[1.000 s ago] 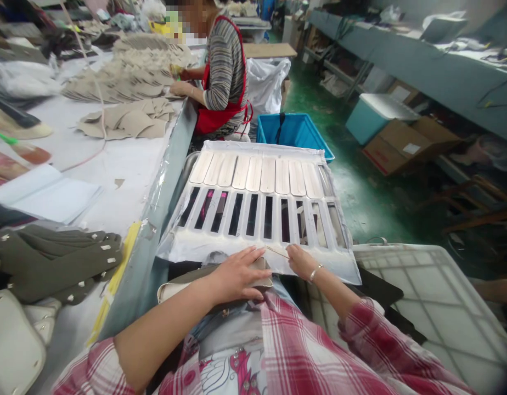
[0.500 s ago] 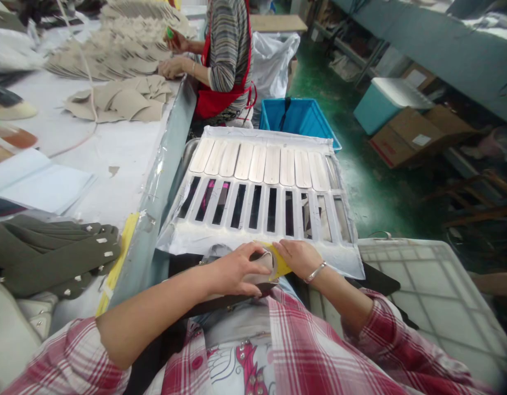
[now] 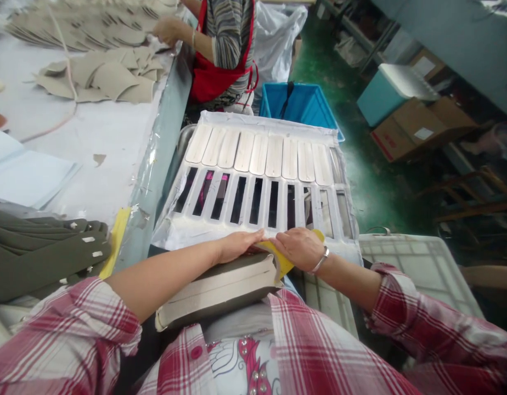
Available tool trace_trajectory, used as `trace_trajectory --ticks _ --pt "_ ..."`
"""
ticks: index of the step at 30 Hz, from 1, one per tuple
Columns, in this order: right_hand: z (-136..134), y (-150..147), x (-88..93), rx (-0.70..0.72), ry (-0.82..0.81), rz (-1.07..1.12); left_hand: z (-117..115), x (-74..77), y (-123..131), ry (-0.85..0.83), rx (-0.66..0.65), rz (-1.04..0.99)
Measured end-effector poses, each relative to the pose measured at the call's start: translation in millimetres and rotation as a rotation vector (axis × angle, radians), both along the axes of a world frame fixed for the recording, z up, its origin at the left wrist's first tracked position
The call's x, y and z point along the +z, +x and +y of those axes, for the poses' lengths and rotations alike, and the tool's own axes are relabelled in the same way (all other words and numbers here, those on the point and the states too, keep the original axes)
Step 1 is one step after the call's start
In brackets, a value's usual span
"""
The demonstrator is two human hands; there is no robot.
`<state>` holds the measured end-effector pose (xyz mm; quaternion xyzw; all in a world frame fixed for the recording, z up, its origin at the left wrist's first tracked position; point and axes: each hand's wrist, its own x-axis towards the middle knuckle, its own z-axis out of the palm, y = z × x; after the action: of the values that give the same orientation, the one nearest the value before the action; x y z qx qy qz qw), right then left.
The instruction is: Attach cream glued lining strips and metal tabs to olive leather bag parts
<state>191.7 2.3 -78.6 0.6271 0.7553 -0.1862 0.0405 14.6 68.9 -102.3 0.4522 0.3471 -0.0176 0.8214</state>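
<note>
A dark grey-green piece with a thick cream edge (image 3: 220, 292), perhaps leather, lies across my lap, bent over at its right end. My left hand (image 3: 239, 246) is closed at its upper edge, fingers pressed together and pointing right; the thumb is hidden. Beside it, the curled fingers of my right hand (image 3: 299, 249) grip a flat yellow piece (image 3: 282, 262), which touches the bent end. Just beyond both hands sits a white-covered slotted board (image 3: 253, 233). Along its far half runs a row of several pale rounded strips (image 3: 258, 153).
Left is a white-topped table (image 3: 109, 131) with beige cut pieces (image 3: 109, 74) and a dark green stack (image 3: 51, 252). A co-worker in a red apron (image 3: 214, 82) sits ahead. A blue crate (image 3: 298, 101) stands behind the board, cartons (image 3: 422, 126) to the right.
My left hand has moved from around the curled cream end to the upper edge. The grey-green piece now shows its long cream edge towards me. My right hand keeps the yellow piece.
</note>
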Motion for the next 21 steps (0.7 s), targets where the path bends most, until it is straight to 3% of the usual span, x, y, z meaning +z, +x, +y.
trace_trajectory --ticks 6,8,12,21 --pt "3 1 -1.4 0.149 0.032 -0.095 9 -7.8 -11 0.531 -0.29 -0.027" --pt "4 2 -1.3 0.195 0.053 -0.118 10 -8.3 -9 0.627 -0.386 -0.055" --pt "7 3 0.4 0.3 0.066 -0.137 12 -7.1 -8 0.654 -0.512 -0.059" --pt "17 5 -4.3 0.456 0.077 -0.078 8 1.9 -15 0.613 -0.608 0.041"
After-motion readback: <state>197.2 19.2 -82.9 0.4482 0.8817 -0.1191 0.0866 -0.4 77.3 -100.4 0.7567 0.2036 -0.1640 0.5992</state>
